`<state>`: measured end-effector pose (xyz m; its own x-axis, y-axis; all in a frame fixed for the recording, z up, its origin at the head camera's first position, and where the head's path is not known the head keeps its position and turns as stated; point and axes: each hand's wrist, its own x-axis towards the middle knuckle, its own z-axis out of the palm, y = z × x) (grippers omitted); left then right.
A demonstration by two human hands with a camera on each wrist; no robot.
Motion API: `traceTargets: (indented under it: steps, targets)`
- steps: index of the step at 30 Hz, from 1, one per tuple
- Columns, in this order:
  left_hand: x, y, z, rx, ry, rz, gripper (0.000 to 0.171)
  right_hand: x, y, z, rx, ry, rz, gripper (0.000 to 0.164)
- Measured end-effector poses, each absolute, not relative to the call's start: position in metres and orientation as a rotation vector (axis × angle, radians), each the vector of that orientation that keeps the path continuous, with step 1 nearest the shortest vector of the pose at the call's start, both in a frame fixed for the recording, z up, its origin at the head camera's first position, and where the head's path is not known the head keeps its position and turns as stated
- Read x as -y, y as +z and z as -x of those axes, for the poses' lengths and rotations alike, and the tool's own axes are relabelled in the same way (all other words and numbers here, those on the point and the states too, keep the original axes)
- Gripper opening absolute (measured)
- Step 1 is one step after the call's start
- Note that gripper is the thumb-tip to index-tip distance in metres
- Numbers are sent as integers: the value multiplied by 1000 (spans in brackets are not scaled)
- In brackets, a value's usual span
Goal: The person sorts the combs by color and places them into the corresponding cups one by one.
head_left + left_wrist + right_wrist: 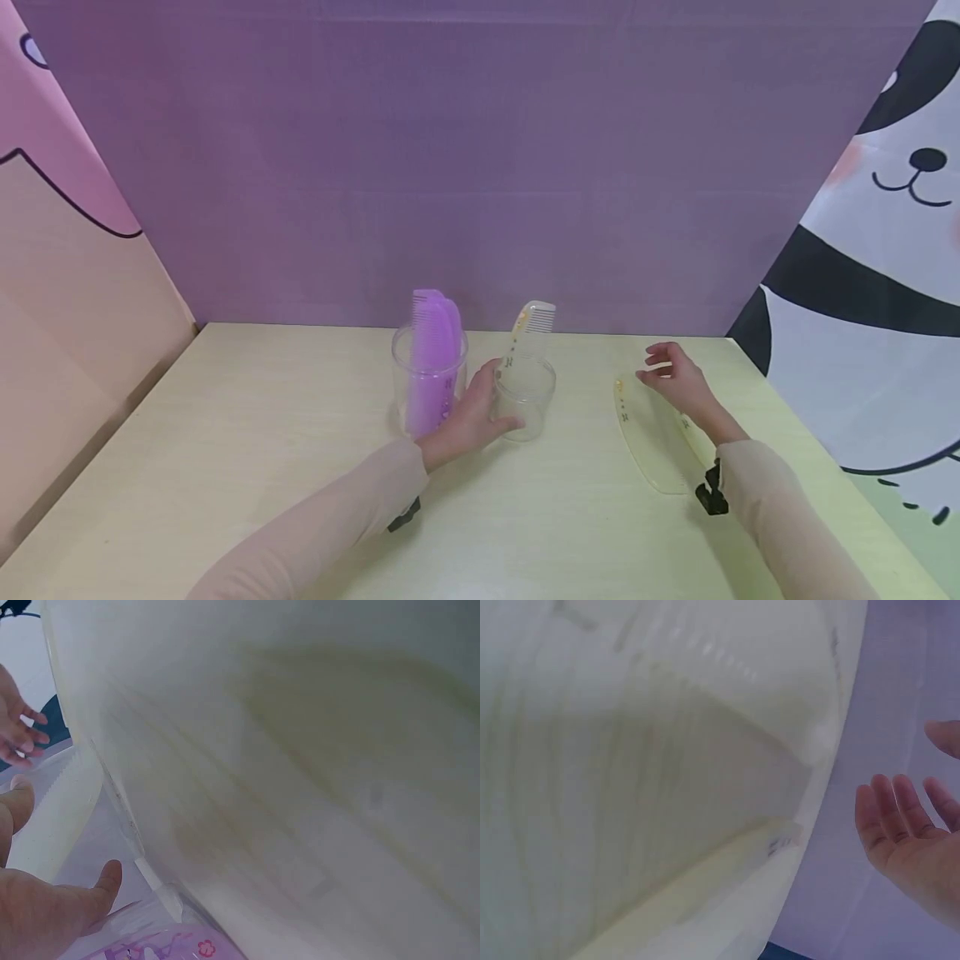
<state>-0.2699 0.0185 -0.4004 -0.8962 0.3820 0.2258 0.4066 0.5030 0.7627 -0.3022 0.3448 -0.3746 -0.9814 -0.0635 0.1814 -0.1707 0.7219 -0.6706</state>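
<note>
My left hand (468,415) rests against a short clear cup (528,408), its thumb across the front and its fingers round the left side. A pale translucent comb (517,333) with yellow decoration leans in that cup, teeth up. Just left stands another clear cup (401,375) with several purple combs (433,358) upright in it. On the right, my right hand (678,385) hovers with nothing in it, fingers loosely bent. Below it a pale yellow comb (633,442) lies on the table, and a second pale comb (697,442) is partly covered by the right arm.
The light wooden table (300,500) ends at a purple backdrop (480,167). A pink and beige cartoon panel (67,292) borders the left side, and a panda-printed panel (885,283) the right.
</note>
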Motion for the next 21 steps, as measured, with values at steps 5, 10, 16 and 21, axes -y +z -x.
traceTargets:
  steps: [5,10,16,21]
  targets:
    - [-19,-400,270,2705,-1373,703,89,-352,-382,302,2878,1061,-211,52]
    - [-20,-400,271,2707,-1377,704,89,-358,-389,303,2959,1060,-224,55]
    - [-19,-401,271,2712,-1389,685,90,-359,-397,305,3021,1039,-250,56]
    - [-20,-402,272,2687,-1376,716,88,-357,-397,305,3030,1014,-267,57]
